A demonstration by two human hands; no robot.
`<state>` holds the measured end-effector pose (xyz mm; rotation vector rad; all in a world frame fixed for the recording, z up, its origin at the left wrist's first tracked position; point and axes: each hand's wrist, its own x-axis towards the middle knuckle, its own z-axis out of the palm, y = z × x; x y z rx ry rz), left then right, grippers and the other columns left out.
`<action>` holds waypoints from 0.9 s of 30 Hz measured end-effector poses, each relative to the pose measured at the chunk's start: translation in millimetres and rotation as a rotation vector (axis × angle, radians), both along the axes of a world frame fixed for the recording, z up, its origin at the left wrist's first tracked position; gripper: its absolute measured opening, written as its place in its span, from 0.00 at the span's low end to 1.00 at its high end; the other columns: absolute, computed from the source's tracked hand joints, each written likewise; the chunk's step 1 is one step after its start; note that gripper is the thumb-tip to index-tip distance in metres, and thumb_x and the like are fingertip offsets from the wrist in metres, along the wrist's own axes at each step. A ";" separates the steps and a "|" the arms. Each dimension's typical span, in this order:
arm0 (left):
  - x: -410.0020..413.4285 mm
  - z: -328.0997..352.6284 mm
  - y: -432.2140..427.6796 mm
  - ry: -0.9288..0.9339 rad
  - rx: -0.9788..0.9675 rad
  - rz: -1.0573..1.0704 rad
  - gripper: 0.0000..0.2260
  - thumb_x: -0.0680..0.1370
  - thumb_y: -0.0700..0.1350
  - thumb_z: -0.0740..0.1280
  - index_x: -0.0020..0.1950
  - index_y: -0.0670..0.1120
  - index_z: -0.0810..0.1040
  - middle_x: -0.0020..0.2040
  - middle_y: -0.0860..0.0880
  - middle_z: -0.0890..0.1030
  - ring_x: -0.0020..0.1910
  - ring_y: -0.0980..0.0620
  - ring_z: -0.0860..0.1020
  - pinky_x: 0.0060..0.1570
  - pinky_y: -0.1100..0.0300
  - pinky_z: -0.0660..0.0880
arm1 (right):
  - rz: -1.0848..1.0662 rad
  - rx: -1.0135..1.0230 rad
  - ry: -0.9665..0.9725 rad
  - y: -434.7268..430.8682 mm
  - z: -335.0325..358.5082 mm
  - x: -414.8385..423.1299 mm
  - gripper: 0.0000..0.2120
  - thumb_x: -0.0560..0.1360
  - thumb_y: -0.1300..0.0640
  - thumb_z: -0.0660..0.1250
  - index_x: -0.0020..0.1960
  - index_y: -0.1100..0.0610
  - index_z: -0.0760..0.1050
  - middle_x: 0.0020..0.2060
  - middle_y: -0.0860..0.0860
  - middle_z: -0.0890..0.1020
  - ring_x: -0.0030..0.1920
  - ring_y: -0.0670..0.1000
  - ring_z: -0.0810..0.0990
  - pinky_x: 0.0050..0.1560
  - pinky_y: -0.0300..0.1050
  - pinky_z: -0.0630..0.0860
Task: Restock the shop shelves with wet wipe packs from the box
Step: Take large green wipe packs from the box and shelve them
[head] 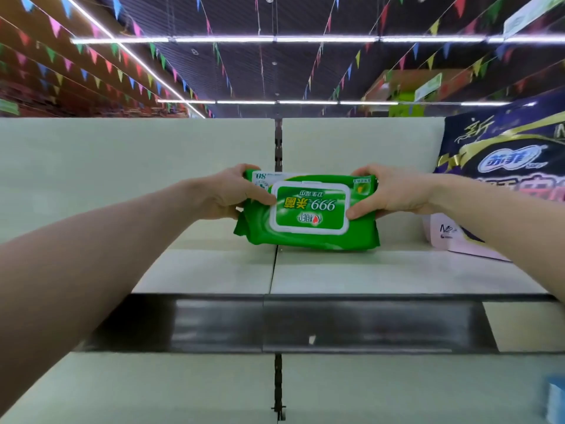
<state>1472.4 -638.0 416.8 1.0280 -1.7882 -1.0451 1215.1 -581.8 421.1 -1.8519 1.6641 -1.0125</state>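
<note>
A green wet wipe pack (308, 228) with a white-framed lid label is held over the top shelf (351, 270), label toward me and upside down. My left hand (232, 191) grips its left end, thumb on the front. My right hand (394, 191) grips its right end the same way. The pack's lower edge is at or just above the shelf surface near the seam between two shelf boards; I cannot tell whether it touches. The box is not in view.
A dark blue and pink product pack (504, 166) stands on the same shelf to the right. A pale back panel (137, 166) closes the shelf behind. A black price rail (305, 325) runs along the shelf front, with a lower shelf (153, 390) beneath.
</note>
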 end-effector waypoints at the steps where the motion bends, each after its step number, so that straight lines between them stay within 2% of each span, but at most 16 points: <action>1: -0.8 -0.3 -6.9 -0.026 0.007 0.002 0.30 0.72 0.31 0.71 0.70 0.47 0.64 0.55 0.43 0.80 0.51 0.43 0.81 0.51 0.44 0.79 | -0.002 0.007 0.012 -8.5 -1.5 -0.7 0.38 0.66 0.67 0.75 0.70 0.54 0.62 0.56 0.52 0.76 0.53 0.52 0.79 0.51 0.48 0.80; 4: -2.9 -3.1 -24.5 -0.099 0.021 0.014 0.28 0.72 0.31 0.71 0.67 0.48 0.65 0.56 0.43 0.80 0.52 0.43 0.80 0.52 0.44 0.78 | -0.008 0.012 0.062 -29.6 -6.5 -2.3 0.38 0.66 0.66 0.76 0.70 0.54 0.62 0.55 0.51 0.76 0.54 0.51 0.78 0.50 0.47 0.80; 8: -5.5 -2.6 -37.7 -0.164 0.018 0.023 0.25 0.72 0.32 0.72 0.64 0.47 0.67 0.56 0.44 0.80 0.53 0.44 0.81 0.52 0.46 0.79 | -0.005 0.012 0.097 -42.5 -5.8 -2.4 0.36 0.66 0.66 0.76 0.69 0.54 0.63 0.54 0.50 0.76 0.51 0.49 0.79 0.44 0.42 0.80; 16: -10.2 3.5 -38.4 -0.364 -0.043 0.080 0.27 0.71 0.35 0.74 0.67 0.45 0.69 0.55 0.45 0.80 0.51 0.46 0.81 0.50 0.50 0.80 | -0.061 -0.017 0.216 -47.2 -5.6 0.3 0.35 0.67 0.64 0.76 0.68 0.54 0.63 0.51 0.49 0.75 0.50 0.50 0.78 0.45 0.46 0.80; 19: -13.3 5.3 -34.5 -0.350 -0.048 0.100 0.30 0.72 0.39 0.74 0.71 0.45 0.66 0.55 0.45 0.79 0.51 0.46 0.81 0.51 0.49 0.79 | -0.071 -0.029 0.234 -45.1 -3.7 1.7 0.33 0.68 0.60 0.76 0.68 0.53 0.64 0.55 0.51 0.75 0.52 0.52 0.79 0.47 0.48 0.81; 21: -13.3 4.9 -32.6 -0.337 -0.021 0.122 0.33 0.71 0.43 0.75 0.72 0.46 0.63 0.56 0.44 0.78 0.53 0.45 0.80 0.56 0.44 0.77 | -0.072 -0.030 0.222 -44.1 -4.6 2.8 0.31 0.69 0.55 0.76 0.67 0.51 0.65 0.58 0.51 0.74 0.52 0.51 0.79 0.49 0.48 0.80; 24: -7.7 0.5 -34.0 -0.320 0.042 0.133 0.25 0.71 0.43 0.75 0.64 0.40 0.71 0.54 0.44 0.82 0.53 0.44 0.80 0.59 0.42 0.75 | -0.090 -0.092 0.320 -44.5 -2.6 5.5 0.28 0.69 0.51 0.75 0.64 0.52 0.67 0.59 0.51 0.73 0.55 0.51 0.75 0.52 0.47 0.76; 25: -6.3 -2.1 -34.3 -0.308 0.063 0.126 0.22 0.71 0.42 0.75 0.62 0.41 0.73 0.53 0.45 0.82 0.53 0.44 0.81 0.59 0.44 0.75 | -0.096 -0.115 0.352 -43.5 -1.0 7.0 0.27 0.69 0.50 0.75 0.63 0.53 0.68 0.59 0.51 0.73 0.55 0.51 0.74 0.52 0.46 0.74; 27: -5.0 -7.0 -35.4 -0.295 0.056 0.129 0.22 0.70 0.40 0.76 0.60 0.43 0.73 0.54 0.45 0.82 0.54 0.45 0.80 0.59 0.46 0.75 | -0.136 -0.144 0.478 -40.5 4.3 10.9 0.27 0.68 0.46 0.75 0.60 0.53 0.68 0.57 0.50 0.74 0.54 0.51 0.74 0.52 0.46 0.74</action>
